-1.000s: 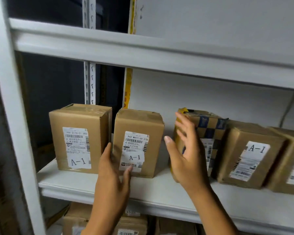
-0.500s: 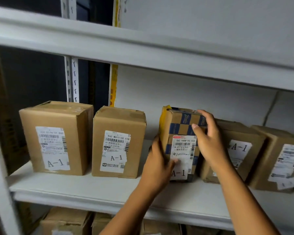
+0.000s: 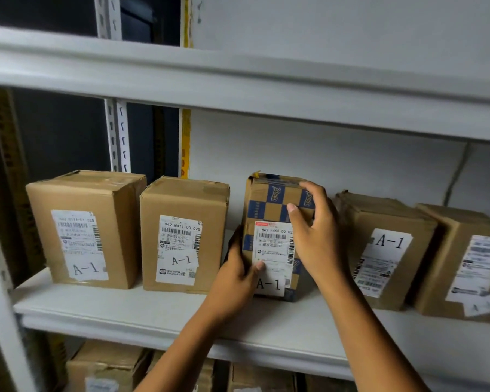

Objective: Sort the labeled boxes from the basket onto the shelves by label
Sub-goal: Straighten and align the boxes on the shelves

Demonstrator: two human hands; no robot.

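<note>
Dim, cool indoor light falling from the front. Deep shadow behind the left upright (image 3: 116,137) and under the white shelf (image 3: 159,309). Far-right box (image 3: 464,267) motion-blurred, label unreadable. Wide-angle bend along the upper shelf beam (image 3: 238,80). Center labels sharp.

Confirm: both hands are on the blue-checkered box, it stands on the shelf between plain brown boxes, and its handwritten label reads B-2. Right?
Not quite: the label on the blue-checkered box reads A-1, not B-2, as the head view shows. The rest holds: the left hand and right hand are both on it, and it stands on the shelf between plain brown boxes.
</note>
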